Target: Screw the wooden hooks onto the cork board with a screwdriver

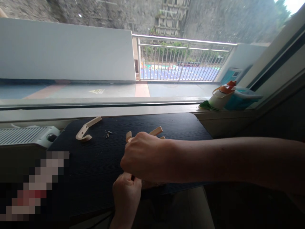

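Observation:
My right hand (140, 156) is closed in a fist over the table's front part, and its forearm reaches in from the right. What it grips is hidden beneath it. Just below, my left hand (126, 190) is closed too, its thumb side close against my right hand; its contents do not show. Past my right knuckles, ends of pale wooden pieces (156, 130) stick out, mostly covered by the hand. A curved, hook-shaped wooden piece (83, 129) with small dark holes lies at the table's far left. Several small metal screws or nails (108, 134) lie beside it.
The dark wood-grain table (95, 171) stands against a window sill (166, 110). On the sill's right are a white bottle with an orange top (221, 97) and a teal container (241, 99). A white radiator (26, 135) is at left. A pixelated patch covers the lower left.

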A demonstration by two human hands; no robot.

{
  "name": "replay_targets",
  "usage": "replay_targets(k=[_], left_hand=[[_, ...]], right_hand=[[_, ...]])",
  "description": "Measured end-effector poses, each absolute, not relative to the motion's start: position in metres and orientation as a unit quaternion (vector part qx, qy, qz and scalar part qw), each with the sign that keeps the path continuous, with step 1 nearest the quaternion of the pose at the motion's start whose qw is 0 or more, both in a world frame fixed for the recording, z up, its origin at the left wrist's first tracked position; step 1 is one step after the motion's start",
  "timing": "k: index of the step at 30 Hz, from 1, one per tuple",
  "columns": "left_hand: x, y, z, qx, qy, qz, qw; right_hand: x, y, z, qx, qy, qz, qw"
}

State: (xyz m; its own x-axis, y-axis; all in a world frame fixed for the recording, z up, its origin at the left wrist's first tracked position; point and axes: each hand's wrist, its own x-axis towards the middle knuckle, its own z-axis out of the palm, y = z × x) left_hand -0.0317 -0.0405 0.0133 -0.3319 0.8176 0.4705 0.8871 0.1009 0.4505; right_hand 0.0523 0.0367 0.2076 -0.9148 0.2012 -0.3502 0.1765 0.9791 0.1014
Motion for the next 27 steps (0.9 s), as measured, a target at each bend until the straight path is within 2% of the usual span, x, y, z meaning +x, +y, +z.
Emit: replay_targets(k=[4, 12, 19, 27], left_hand=[[-0.031, -0.04, 0.013, -0.576, -0.735, -0.356, 0.04], [-0.03, -0.039, 0.008, -0.566, -0.716, -0.41, 0.014], [-0.031, -0.04, 0.012, -0.549, -0.751, -0.367, 0.007], [-0.028, -0.041, 0.017, -0.55, -0.754, -0.359, -0.012]], right_hand=[[0.052, 0.047, 0.2, 0.1, 0.978, -0.02, 0.182], [0.057, 0.062, 0.197, 0.205, 0.959, -0.093, 0.171], [0.05, 0.043, 0.208, 0.11, 0.98, -0.007, 0.168], [0.045, 0.043, 0.201, 0.085, 0.982, -0.014, 0.167]])
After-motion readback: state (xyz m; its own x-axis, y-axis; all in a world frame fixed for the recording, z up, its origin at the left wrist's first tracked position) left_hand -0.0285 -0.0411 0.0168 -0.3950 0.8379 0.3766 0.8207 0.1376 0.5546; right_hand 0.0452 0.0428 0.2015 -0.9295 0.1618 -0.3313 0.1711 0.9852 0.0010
